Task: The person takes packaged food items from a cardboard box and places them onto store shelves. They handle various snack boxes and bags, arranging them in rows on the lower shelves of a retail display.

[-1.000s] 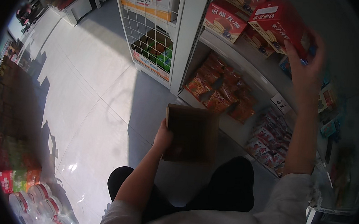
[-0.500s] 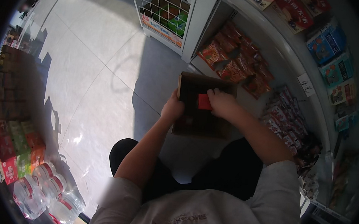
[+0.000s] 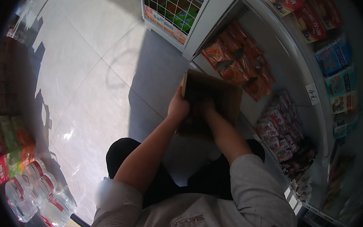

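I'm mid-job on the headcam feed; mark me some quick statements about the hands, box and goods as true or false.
1. The left hand grips the cardboard box at its left side. True.
2. The right hand hangs outside the box. False: it reaches down inside; the dark interior hides whatever it may hold.
3. The box's open side faces up toward the camera. True.
4. The clear bottles with red bands stand at the person's right. False: they are at the lower left of the view.
5. Orange-red packets lie beyond the box, toward the upper right. True.
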### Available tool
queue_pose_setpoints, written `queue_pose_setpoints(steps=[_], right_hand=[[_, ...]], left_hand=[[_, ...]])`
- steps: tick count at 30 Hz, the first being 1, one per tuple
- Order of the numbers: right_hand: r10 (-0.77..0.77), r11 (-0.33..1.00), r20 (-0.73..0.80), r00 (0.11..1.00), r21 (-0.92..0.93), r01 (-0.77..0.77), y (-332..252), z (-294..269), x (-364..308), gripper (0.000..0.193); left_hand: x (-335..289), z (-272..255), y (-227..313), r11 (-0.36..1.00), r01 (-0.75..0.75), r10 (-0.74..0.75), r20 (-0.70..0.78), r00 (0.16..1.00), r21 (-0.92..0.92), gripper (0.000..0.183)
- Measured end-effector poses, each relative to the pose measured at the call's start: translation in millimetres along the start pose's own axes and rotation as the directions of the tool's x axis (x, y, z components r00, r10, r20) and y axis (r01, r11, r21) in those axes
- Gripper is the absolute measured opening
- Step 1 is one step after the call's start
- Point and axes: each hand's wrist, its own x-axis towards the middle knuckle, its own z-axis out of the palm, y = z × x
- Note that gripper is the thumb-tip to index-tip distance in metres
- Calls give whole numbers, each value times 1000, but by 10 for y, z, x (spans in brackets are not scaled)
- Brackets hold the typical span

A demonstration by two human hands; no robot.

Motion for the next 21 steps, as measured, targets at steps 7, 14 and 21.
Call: queue_pose_setpoints(steps=[7, 14, 21], right_hand=[[64, 994, -171, 983, 94, -48, 59, 149, 67, 71], [-31, 949, -344, 938, 285, 136, -212, -264, -77, 81], [76, 944, -544, 835, 308, 114, -298, -128, -62, 72]], left_hand=[[44, 100, -28, 998, -47, 48, 20, 999, -48, 73], [-38, -49, 92, 999, 46, -46, 51, 998, 1, 74], [25, 6, -8, 998, -37, 36, 10, 999, 56, 74]])
